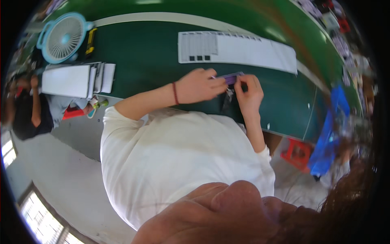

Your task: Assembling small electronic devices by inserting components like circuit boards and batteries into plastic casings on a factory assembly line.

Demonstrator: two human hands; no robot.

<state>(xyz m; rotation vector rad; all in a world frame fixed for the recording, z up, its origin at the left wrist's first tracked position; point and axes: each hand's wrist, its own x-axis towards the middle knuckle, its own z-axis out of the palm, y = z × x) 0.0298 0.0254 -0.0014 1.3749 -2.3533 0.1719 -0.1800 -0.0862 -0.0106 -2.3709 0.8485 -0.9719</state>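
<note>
Both hands meet over the dark green table (154, 57), close in front of the body. Left hand (200, 86), red cord around the wrist, fingers curled and pinched on the left end of a small flat purple strip (232, 77). Right hand (248, 92) grips the strip's right end, fingers bent over it from above, thumb side toward the body. The strip is held level between the two hands, just above the table surface; a small dark piece (228, 97) hangs or sits below it between the hands, too blurred to make out. Beyond the hands, farther across the table, lies a long white tray (252, 51) with rows of compartments, a few dark squares in its left section. Far left on the table: a stack of white sheets or trays (75, 79). Behind that, a light blue round fan (63, 37) with a yellow-and-black object (91, 40) beside it. Another person (28, 110) in dark clothing sits at the left edge. On the right, below the table edge, a red crate (298, 153) and blue material (331, 130).
</note>
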